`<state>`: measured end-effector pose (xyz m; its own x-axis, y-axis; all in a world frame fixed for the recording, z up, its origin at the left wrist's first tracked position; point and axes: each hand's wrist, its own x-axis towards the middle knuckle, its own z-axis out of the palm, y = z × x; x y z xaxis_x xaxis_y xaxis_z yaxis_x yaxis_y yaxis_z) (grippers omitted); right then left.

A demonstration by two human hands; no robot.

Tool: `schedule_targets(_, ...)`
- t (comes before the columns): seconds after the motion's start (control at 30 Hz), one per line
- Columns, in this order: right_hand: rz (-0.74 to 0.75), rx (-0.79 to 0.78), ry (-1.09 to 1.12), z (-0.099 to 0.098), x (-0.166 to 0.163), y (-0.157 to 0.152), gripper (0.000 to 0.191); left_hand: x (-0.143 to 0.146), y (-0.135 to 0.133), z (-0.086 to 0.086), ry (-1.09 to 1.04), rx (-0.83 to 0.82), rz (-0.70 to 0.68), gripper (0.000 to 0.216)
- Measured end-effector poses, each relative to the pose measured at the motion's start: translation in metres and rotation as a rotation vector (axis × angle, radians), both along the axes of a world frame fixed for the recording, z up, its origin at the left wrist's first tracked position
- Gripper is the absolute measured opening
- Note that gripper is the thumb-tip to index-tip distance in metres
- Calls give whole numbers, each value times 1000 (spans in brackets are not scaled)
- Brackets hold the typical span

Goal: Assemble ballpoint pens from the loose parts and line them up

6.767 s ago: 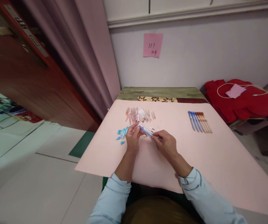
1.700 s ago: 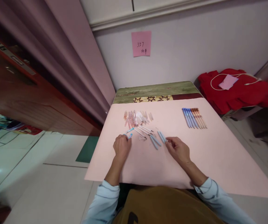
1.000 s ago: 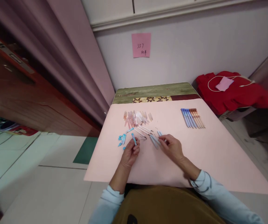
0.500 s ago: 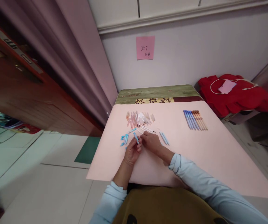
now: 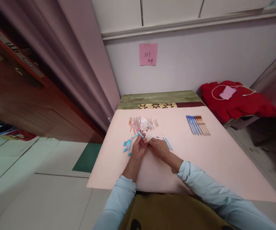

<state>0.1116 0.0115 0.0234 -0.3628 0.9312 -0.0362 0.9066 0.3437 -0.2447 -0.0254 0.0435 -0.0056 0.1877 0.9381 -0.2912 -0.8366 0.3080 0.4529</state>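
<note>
My left hand (image 5: 139,149) is closed on a bright blue pen barrel (image 5: 140,134), which slants up out of the fingertips. Close beside it, my right hand (image 5: 160,148) has its fingers pinched together, and what they grip is hidden. White pen refills (image 5: 151,135) lie just beyond both hands. Left of my left hand are several small blue pen parts (image 5: 128,144). A few pale blue barrels (image 5: 168,143) rest to the right of my right hand.
Behind the refills spreads a pile of pinkish and clear pen parts (image 5: 138,124). A row of blue and brown pens (image 5: 197,125) lies at the right on the pink table cover (image 5: 207,166). Past the table's right edge sits a red cloth (image 5: 243,103) with a white cord.
My left hand has shifted a little to the right, and the blue barrel in it tilts more to the left. My right hand stays close by, slightly lower.
</note>
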Motion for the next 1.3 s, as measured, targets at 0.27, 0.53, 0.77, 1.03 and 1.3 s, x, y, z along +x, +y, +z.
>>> schedule_targets(0.27, -176, -25, 22, -3, -9, 4, 25, 5, 8, -2, 62, 31, -45, 12)
schedule_targets(0.53, -329, 104, 300, 4, 5, 1, 22, 4, 6, -2, 48, 93, -61, 16)
schedule_targets(0.77, -441, -119, 1214, 10, 20, 10, 22, 6, 8, -5, -3, 106, -103, 16)
schedule_targets(1.03, -395, -338, 1506, 15, -6, 12, 28, 7, 6, -7, 21, 93, -96, 14)
schedule_targets(1.3, -471, -194, 1376, 11, -3, 16, 26, 5, 5, -6, -24, 100, -133, 13)
